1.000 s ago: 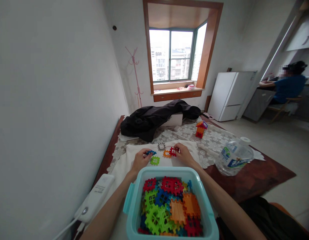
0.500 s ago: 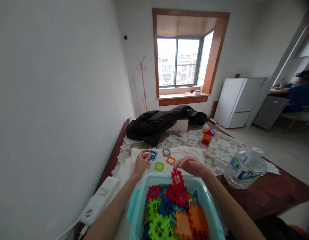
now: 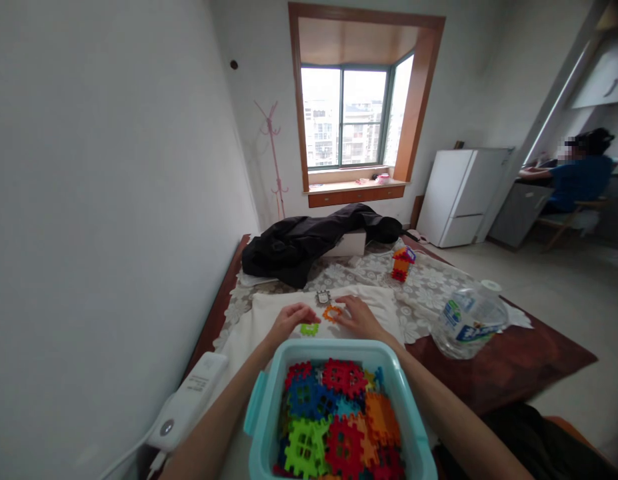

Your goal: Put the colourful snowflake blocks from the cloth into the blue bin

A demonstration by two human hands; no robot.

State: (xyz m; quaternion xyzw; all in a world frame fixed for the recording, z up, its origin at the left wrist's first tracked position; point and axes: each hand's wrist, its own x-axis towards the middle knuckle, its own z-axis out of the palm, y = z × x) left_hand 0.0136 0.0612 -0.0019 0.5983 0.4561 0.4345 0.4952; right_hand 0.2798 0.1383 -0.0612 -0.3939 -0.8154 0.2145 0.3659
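Note:
My left hand (image 3: 293, 319) hovers over the white cloth, fingers stretched to the right and nothing visible in them. Just below its fingertips lies a lime-green toothed building piece (image 3: 309, 329), partly covered. My right hand (image 3: 359, 318) has its fingers apart at the right edge of an orange frame-shaped building piece (image 3: 331, 313); whether it touches the piece is unclear. A grey building piece (image 3: 323, 298) rests just beyond. Close to me, a light-blue bin (image 3: 333, 345) is filled with red, blue, green and orange building pieces (image 3: 345, 440).
A small house of joined pieces (image 3: 401, 265) and a large clear plastic bottle (image 3: 471, 323) stand to the right. Black clothing (image 3: 309, 243) lies across the back of the table. At left is a white power strip (image 3: 193, 400). Another person (image 3: 581, 177) sits far right.
The blue piece has left my left hand, and the red one has left my right; both hands are empty. They have come closer together over the cloth. The pieces in the bin look rearranged.

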